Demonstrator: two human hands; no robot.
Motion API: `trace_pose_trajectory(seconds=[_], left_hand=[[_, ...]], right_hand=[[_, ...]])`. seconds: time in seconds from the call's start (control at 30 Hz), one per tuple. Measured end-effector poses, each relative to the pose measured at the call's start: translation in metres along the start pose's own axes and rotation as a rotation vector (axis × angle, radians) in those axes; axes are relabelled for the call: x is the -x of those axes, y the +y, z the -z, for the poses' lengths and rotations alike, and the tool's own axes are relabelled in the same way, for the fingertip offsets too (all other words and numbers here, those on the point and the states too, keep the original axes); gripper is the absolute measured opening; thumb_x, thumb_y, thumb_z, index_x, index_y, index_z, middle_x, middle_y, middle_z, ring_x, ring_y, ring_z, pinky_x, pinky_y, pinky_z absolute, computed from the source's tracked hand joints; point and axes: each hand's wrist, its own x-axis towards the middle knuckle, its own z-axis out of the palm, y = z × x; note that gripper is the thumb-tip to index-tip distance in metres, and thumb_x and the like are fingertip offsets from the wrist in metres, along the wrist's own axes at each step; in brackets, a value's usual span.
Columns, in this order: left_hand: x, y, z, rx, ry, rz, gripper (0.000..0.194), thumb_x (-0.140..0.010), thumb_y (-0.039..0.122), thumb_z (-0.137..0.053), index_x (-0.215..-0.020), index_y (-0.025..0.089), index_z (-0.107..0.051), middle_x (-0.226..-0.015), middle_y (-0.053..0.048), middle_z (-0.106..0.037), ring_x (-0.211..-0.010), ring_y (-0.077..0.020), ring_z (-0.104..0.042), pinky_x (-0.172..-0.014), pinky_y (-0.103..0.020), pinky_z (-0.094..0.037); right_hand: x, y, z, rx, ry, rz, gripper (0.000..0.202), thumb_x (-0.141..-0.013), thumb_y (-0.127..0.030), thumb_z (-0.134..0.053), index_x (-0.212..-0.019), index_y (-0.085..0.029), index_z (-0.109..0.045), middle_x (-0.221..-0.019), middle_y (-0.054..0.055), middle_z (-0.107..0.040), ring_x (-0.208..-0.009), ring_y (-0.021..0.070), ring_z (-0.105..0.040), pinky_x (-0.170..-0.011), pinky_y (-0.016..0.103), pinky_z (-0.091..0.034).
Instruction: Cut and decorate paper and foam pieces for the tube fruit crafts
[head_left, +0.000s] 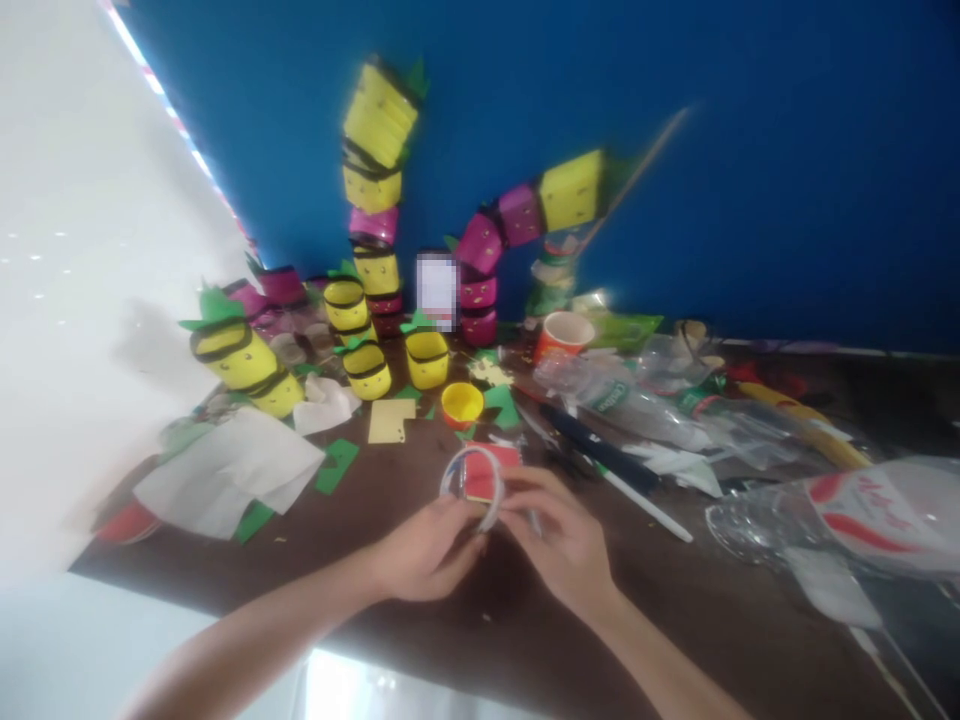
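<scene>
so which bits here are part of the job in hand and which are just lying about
Job in hand, it seems:
Whitish round ring, being held
Perhaps the red rectangular piece seen through it; whether it is held is unclear

Probably just lying about:
Clear plastic bottle with a red-and-white label
White paper sheet
Orange-red cup
Green paper scrap

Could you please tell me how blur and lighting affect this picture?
In the head view, blur softens the pale ring and the fingers holding it; a soft shadow falls on the white wall at left; bright glare shows below the table.
</scene>
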Motion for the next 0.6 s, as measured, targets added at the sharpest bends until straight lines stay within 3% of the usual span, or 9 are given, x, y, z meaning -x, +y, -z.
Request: trace_pose_trajectory(seconds=[0.27,0.47,0.6], left_hand=[[-0.0006,0.0018,-0.0062,-0.094,0.173,0.027,0.027,-0.087,0.018,-0.038,-0.110,0.017,-0.051,-0.089,-0.007,-0.060,-0.076,-0.0160,-0.053,-0.071,-0.028,-0.044],[-0.0008,-0.0011,-0.0077,-0.175,0.212,0.040,0.022,-0.085,0.017,-0.040,-0.101,0.016,-0.053,-0.081,-0.006,-0.060,-0.071,-0.0166,-0.051,-0.066,-0.029,-0.042],[-0.0014,-0.0010,-0.0075,-0.201,0.229,0.020,0.021,-0.083,0.015,-0.041,-0.099,0.016,-0.054,-0.082,-0.006,-0.061,-0.072,-0.0168,-0.051,-0.069,-0.030,-0.041]], right_hand=[[0.0040,0.0069,-0.0023,0.101,-0.039,-0.001,0.007,-0.080,-0.020,-0.056,-0.074,-0.021,-0.058,-0.096,0.006,-0.059,-0.088,0.0180,-0.059,-0.077,0.031,-0.051],[0.0033,0.0070,-0.0023,0.038,0.009,0.050,0.009,-0.078,-0.016,-0.057,-0.084,-0.022,-0.056,-0.096,0.008,-0.058,-0.090,0.0204,-0.058,-0.078,0.036,-0.050],[0.0020,0.0075,-0.0021,0.138,0.007,0.065,0.010,-0.076,-0.017,-0.060,-0.084,-0.023,-0.060,-0.098,0.007,-0.057,-0.091,0.0203,-0.058,-0.080,0.036,-0.049]])
